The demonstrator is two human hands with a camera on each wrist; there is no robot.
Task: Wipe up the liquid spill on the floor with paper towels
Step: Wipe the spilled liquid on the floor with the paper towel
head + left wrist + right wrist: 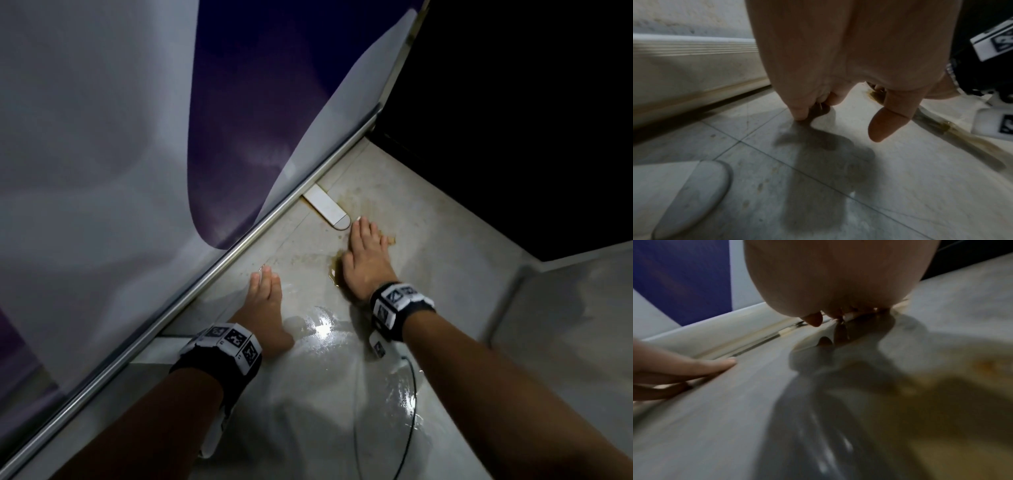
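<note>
The yellow-brown liquid spill (337, 270) pools on the pale tiled floor (445, 260), beside the white oval foot (327, 205) under the metal-edged panel. No paper towel can be made out under either palm, so the wiping looks barely begun; next a towel must cover the puddle. The right hand (363, 260) lies flat, fingers straight, at the spill's edge. The left hand (265, 305) rests nearby on the floor, fingers relaxed, holding nothing.

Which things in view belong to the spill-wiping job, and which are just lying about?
Job:
- brownish spill on the floor
- right hand flat at the spill
- left hand flat on the floor
- no paper towel visible

Just there:
- white door stop
- metal rail
- black cable
</note>
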